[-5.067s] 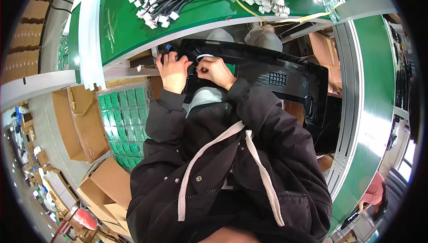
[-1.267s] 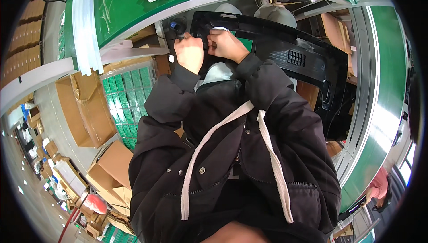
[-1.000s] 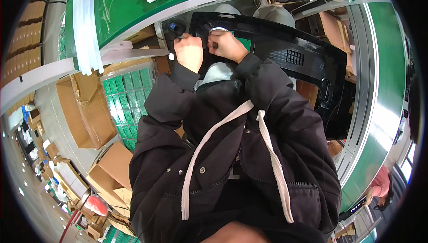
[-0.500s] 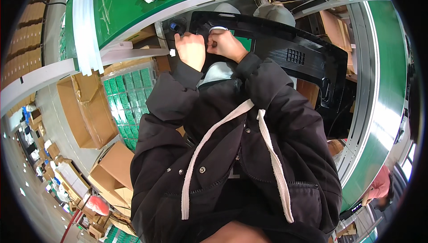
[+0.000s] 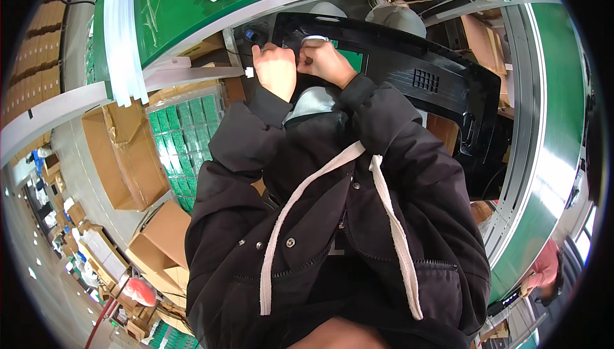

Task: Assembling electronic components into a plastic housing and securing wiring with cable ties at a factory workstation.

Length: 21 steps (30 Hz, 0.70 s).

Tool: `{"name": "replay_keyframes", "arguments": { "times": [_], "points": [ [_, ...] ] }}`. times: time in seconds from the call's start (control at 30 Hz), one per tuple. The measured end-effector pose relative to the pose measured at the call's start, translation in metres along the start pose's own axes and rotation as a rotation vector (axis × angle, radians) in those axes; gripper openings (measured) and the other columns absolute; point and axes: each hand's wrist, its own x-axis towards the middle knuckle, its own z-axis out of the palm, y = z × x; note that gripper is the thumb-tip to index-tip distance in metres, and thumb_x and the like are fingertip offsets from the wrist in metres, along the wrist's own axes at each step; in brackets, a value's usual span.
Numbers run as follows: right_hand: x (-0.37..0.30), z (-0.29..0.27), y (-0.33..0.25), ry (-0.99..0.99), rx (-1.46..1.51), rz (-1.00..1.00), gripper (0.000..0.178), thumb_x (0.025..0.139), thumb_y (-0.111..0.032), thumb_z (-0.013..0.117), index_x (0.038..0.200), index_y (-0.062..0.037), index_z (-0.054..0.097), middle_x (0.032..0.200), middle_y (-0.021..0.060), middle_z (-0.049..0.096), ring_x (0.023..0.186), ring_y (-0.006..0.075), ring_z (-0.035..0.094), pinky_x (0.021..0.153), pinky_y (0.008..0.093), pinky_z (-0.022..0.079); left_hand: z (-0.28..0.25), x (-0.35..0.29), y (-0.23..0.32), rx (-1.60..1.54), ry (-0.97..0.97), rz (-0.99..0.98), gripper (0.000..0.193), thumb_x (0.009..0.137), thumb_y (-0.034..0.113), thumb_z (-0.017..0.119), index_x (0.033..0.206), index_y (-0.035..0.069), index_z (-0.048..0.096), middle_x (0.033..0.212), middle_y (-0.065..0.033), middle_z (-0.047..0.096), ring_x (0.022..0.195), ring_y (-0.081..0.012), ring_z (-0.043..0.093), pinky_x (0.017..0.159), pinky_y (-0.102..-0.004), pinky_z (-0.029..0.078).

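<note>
I see flat white cords nearest; the left hand curls its fingers, the right hand pinches, but I can't tell on what. The smooth black plastic panel stretches rightward from them, glossy green worktop beyond.

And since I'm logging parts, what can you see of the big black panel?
The black panel looks like glossy plastic: long, rimmed, with a grid of openings toward the right and a green piece toward the left. It slants near the green bench. Left hand and right hand are at its left end; contact unclear.
</note>
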Motion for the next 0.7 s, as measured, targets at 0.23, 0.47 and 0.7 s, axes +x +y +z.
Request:
{"name": "replay_keyframes", "arguments": {
  "times": [0.23, 0.47, 0.7],
  "points": [
    [0.0016, -0.0002, -0.0017, 0.001, -0.048, -0.036, 0.016, 0.059, -0.007, 0.07, 0.066, -0.0014, 0.056, 0.074, 0.0107, 0.054, 0.072, 0.0291, 0.057, 0.066, 0.0363, 0.048, 0.0008, 0.0011, -0.0001, 0.01, 0.011, -0.01, 0.008, 0.065, 0.013, 0.06, 0.057, 0.011, 0.063, 0.056, -0.0056, 0.055, 0.057, -0.0193, 0.056, 0.065, -0.0335, 0.038],
    [0.0019, -0.0029, 0.0008, -0.045, 0.018, 0.067, 0.015, 0.058, -0.005, 0.071, 0.066, -0.0018, 0.059, 0.075, 0.0106, 0.054, 0.073, 0.0282, 0.058, 0.067, 0.0357, 0.048, 0.0008, 0.0018, -0.0001, -0.012, -0.081, 0.002, 0.011, 0.07, 0.014, 0.058, 0.064, 0.01, 0.066, 0.064, -0.0084, 0.058, 0.061, -0.0183, 0.058, 0.073, -0.0343, 0.04],
    [0.0036, -0.0015, 0.002, -0.036, -0.008, 0.086, 0.015, 0.057, -0.005, 0.071, 0.065, -0.0017, 0.059, 0.075, 0.0106, 0.054, 0.071, 0.0283, 0.059, 0.066, 0.0358, 0.049, 0.0066, -0.0014, -0.0084, -0.058, -0.035, 0.073, 0.01, 0.07, 0.015, 0.058, 0.064, 0.01, 0.065, 0.065, -0.009, 0.058, 0.06, -0.0197, 0.058, 0.071, -0.0352, 0.041]
  ]
}}
